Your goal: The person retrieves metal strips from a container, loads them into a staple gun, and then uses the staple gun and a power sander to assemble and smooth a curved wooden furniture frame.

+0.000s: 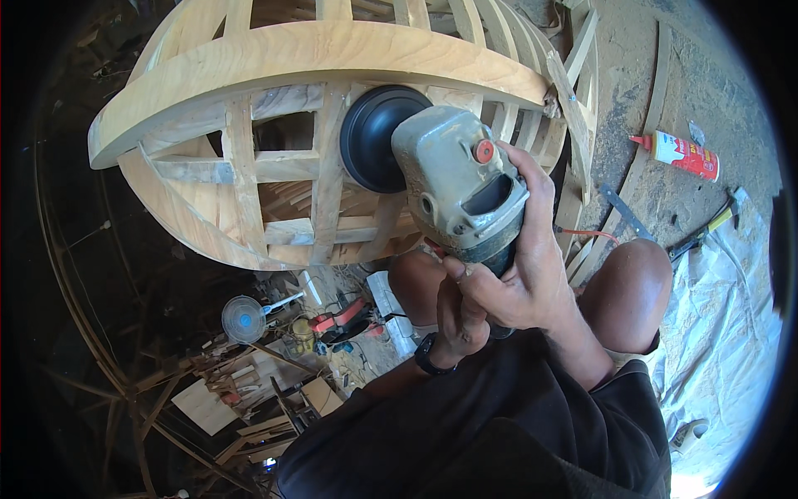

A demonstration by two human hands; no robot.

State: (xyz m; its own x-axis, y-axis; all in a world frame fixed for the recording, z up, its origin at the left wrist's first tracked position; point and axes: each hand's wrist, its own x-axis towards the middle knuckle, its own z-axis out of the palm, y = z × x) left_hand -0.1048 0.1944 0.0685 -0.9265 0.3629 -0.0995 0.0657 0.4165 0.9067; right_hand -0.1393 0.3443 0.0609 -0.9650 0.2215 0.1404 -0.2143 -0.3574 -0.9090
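The person's right hand (532, 274) has its fingers clamped around the body of a grey angle grinder (461, 187), while the left hand (457, 320) sits just below with its fingers closed on the tool's rear grip. The grinder's long axis runs up and to the left from the hands, so its black sanding disc (374, 137) meets a slat of the rounded wooden lattice frame (274, 58) directly ahead of the person. On the dusty floor (706, 91) to the right lies a white glue bottle (677, 155) with a red label and orange nozzle, near a yellow-handled hammer (706, 229).
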